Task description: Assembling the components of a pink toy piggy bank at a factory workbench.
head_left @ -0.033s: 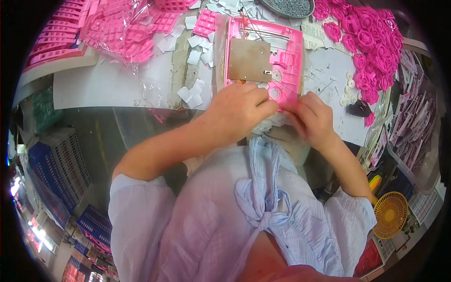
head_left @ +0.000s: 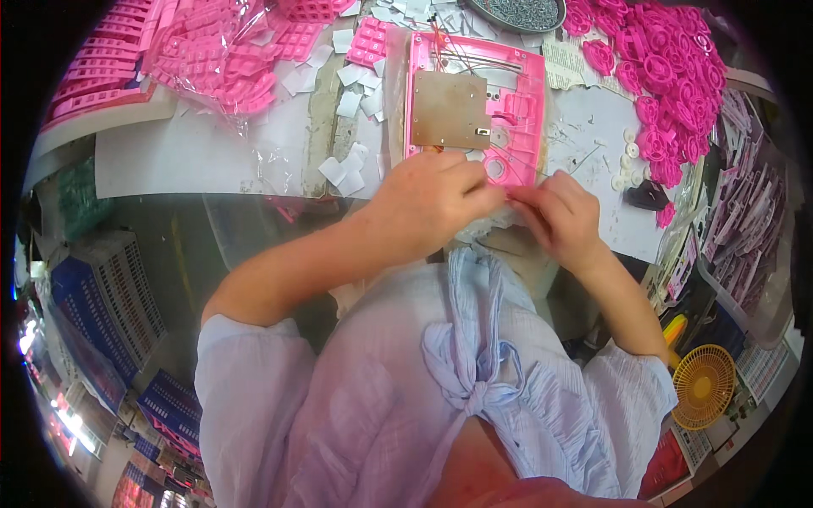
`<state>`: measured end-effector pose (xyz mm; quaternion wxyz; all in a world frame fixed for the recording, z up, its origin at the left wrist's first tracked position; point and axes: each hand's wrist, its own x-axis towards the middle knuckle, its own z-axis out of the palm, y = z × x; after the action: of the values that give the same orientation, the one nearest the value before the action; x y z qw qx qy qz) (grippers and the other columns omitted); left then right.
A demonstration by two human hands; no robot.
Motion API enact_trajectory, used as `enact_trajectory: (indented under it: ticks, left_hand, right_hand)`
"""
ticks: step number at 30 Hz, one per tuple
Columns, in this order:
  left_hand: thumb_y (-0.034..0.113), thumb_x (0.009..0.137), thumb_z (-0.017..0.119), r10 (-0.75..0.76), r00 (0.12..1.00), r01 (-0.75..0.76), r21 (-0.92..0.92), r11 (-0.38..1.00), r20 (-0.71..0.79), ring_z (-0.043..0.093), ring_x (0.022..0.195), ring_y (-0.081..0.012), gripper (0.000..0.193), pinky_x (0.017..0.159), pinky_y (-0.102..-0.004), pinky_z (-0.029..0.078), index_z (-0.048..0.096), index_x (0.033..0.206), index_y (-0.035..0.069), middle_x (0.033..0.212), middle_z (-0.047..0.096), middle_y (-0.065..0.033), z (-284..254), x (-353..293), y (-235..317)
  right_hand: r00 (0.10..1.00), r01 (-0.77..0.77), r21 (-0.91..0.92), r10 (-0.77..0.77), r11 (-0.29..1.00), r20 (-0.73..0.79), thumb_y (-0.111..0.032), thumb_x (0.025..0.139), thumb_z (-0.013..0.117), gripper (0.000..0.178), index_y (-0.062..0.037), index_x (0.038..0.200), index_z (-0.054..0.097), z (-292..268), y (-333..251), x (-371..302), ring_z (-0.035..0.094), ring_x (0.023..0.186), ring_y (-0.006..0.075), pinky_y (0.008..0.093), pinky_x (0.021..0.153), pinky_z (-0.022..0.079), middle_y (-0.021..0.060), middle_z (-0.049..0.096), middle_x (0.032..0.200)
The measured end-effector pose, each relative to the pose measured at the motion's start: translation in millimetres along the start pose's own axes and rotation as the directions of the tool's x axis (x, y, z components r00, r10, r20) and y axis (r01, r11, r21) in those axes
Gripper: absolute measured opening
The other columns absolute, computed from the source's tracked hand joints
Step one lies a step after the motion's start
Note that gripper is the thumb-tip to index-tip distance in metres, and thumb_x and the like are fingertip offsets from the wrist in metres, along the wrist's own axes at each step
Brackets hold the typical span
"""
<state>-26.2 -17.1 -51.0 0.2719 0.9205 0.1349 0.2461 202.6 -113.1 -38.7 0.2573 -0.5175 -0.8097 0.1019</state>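
In front of me lies a pink plastic housing [head_left: 518, 152], open side up. A brown circuit board [head_left: 450, 110] sits in it, with thin red and dark wires at its far end. My left hand [head_left: 440, 199] is over the housing's near left corner, thumb and fingers pinched together. Close beside it, my right hand [head_left: 563, 216] has its fingertips closed near the housing's near edge. The two hands' fingertips almost meet there, with a bit of pink between them. Whatever they hold is mostly hidden by the fingers.
Pink keypads [head_left: 368, 42] and white paper squares [head_left: 347, 169] lie to the left. A bowl of screws [head_left: 518, 13] stands at the back. Pink ring-shaped parts [head_left: 669, 85] heap up at the right, near white discs [head_left: 628, 161] and a black piece [head_left: 648, 196]. A yellow basket [head_left: 705, 387] is lower right.
Both hands stay at the housing's near edge. The left fingertips have shifted slightly to the right, toward the right hand.
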Motion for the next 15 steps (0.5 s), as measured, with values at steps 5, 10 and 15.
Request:
enact_trajectory:
  ticks: [5,10,15]
  left_hand:
    - [0.017,0.082,0.061,0.125,0.991,-0.128,0.076,0.989,0.046,0.06,0.08,-0.0206,0.038,0.067,-0.0357,0.049,0.069,0.118,0.011,0.094,0.064,-0.0032,4,-1,-3]
    - [0.017,0.081,0.06,0.146,0.982,-0.162,0.134,0.978,0.122,0.059,0.08,-0.0198,0.043,0.067,-0.0349,0.05,0.067,0.123,0.012,0.095,0.062,-0.0033,3,2,0]
    - [0.016,0.08,0.061,0.118,0.983,-0.141,0.17,0.975,0.141,0.059,0.082,-0.0195,0.043,0.068,-0.035,0.049,0.066,0.122,0.011,0.095,0.062,-0.0029,-2,1,1]
  right_hand:
    - [0.989,-0.11,-0.145,0.123,0.983,0.078,-0.007,0.08,0.075,0.053,-0.0068,0.131,0.064,4,-17,-27,0.058,0.057,0.0198,0.033,0.045,0.044,0.0028,0.058,0.066]
    - [0.856,-0.178,-0.35,0.32,0.92,0.406,-0.011,0.087,0.065,0.061,-0.0053,0.146,0.052,-11,-46,-31,0.059,0.053,0.022,0.0356,0.045,0.046,0.005,0.059,0.06]
    - [0.846,-0.413,0.042,0.366,0.91,0.388,-0.02,0.089,0.062,0.033,-0.012,0.12,0.07,-67,-15,64,0.066,0.059,0.0336,0.0438,0.057,0.052,0.012,0.064,0.062]
